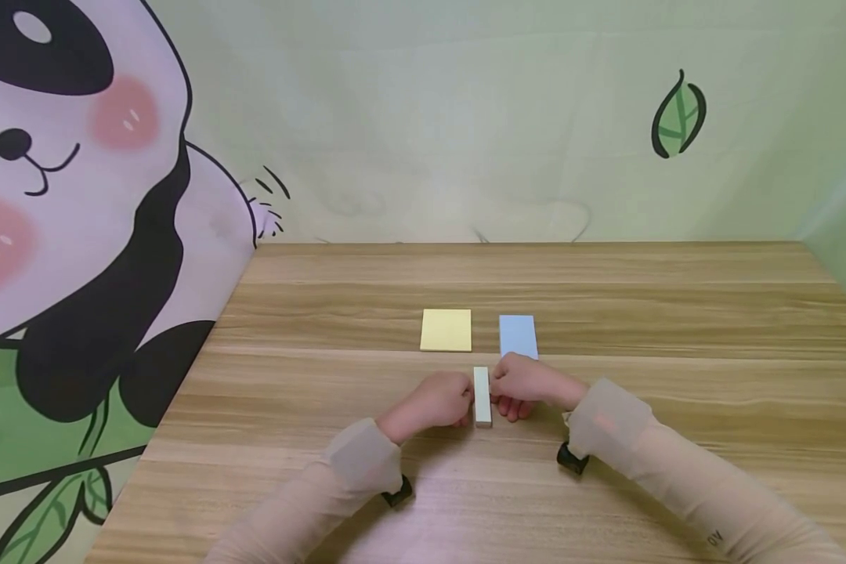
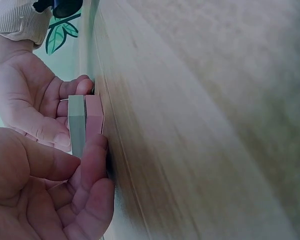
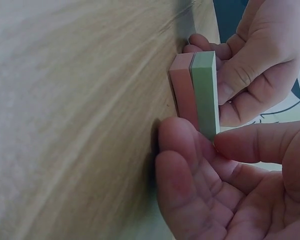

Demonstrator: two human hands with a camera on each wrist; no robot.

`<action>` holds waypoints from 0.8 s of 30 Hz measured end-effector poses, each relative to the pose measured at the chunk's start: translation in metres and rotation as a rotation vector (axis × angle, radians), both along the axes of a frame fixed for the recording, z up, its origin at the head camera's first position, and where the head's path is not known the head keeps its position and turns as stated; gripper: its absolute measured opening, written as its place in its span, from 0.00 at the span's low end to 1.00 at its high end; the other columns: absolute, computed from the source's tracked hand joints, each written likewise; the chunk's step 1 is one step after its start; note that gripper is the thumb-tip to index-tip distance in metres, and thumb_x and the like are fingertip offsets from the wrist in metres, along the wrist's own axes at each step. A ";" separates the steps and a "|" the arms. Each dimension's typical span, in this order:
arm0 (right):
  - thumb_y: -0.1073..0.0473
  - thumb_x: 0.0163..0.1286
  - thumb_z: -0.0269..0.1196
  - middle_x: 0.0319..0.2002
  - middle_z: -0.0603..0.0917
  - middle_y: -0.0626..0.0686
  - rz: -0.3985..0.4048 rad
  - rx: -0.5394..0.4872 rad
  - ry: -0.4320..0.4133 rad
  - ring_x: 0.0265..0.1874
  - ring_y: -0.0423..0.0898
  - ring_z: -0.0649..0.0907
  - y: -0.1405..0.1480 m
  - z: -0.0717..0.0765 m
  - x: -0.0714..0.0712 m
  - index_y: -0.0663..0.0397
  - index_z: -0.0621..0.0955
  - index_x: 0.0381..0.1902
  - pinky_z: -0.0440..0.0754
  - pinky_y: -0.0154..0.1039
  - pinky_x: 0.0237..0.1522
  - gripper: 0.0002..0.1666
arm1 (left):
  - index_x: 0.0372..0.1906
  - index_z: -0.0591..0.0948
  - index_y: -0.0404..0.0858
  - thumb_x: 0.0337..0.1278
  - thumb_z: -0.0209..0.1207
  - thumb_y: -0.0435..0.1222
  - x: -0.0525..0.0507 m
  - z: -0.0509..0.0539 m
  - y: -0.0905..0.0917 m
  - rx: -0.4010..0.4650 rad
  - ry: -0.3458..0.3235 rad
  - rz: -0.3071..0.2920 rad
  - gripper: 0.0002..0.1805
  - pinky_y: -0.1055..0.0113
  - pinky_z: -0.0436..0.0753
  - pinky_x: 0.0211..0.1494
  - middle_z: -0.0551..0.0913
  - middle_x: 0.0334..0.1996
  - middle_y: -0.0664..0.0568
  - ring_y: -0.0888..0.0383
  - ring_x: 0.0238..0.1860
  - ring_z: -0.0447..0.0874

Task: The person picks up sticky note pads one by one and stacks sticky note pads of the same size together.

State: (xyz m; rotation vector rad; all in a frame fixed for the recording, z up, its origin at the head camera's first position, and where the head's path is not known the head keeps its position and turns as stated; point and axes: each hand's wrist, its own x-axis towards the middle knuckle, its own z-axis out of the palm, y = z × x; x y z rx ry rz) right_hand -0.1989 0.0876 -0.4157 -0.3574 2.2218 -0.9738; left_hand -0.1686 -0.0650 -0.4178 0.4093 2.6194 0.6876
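A narrow pale green sticky note pad (image 1: pixel 482 397) lies on top of a pink pad (image 2: pixel 94 112) of similar shape, which shows only in the wrist views. From the left side, my left hand (image 1: pixel 440 399) pinches the end of this stack with curled fingers, its thumb at the green pad. On the opposite side my right hand (image 1: pixel 525 381) grips the stack too, thumb against the green pad and fingertips low by the pink one. Just behind the right hand lies a blue sticky note pad (image 1: pixel 518 335), its near edge partly covered.
A square yellow sticky note pad (image 1: pixel 446 330) lies left of the blue one on the wood-grain table (image 1: pixel 324 313). Behind the table hangs a pale green backdrop (image 1: pixel 465 117) with a printed panda on the left.
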 end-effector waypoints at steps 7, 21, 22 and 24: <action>0.67 0.58 0.49 0.11 0.75 0.50 0.005 -0.004 -0.005 0.09 0.39 0.75 0.000 0.000 0.000 0.64 0.76 0.20 0.72 0.30 0.12 0.12 | 0.16 0.70 0.42 0.52 0.48 0.30 -0.002 -0.003 0.002 -0.098 0.089 -0.059 0.12 0.73 0.65 0.18 0.70 0.12 0.57 0.62 0.14 0.65; 0.67 0.57 0.48 0.11 0.75 0.50 -0.012 -0.040 -0.042 0.10 0.40 0.76 0.002 -0.002 -0.001 0.66 0.76 0.21 0.74 0.31 0.13 0.11 | 0.20 0.73 0.41 0.55 0.48 0.33 -0.002 -0.003 0.004 -0.154 0.154 -0.081 0.10 0.71 0.67 0.21 0.70 0.15 0.55 0.59 0.18 0.67; 0.67 0.57 0.48 0.11 0.75 0.50 -0.013 -0.041 -0.044 0.10 0.40 0.76 0.002 -0.002 -0.001 0.66 0.76 0.21 0.74 0.31 0.13 0.11 | 0.20 0.73 0.41 0.55 0.48 0.33 -0.002 -0.003 0.004 -0.156 0.154 -0.079 0.10 0.71 0.67 0.21 0.70 0.16 0.55 0.59 0.18 0.67; 0.68 0.56 0.48 0.11 0.75 0.50 -0.014 -0.041 -0.045 0.10 0.40 0.76 0.002 -0.002 -0.001 0.66 0.76 0.21 0.74 0.31 0.13 0.11 | 0.20 0.73 0.41 0.55 0.48 0.33 -0.002 -0.003 0.004 -0.158 0.151 -0.077 0.10 0.71 0.67 0.21 0.71 0.16 0.55 0.59 0.18 0.68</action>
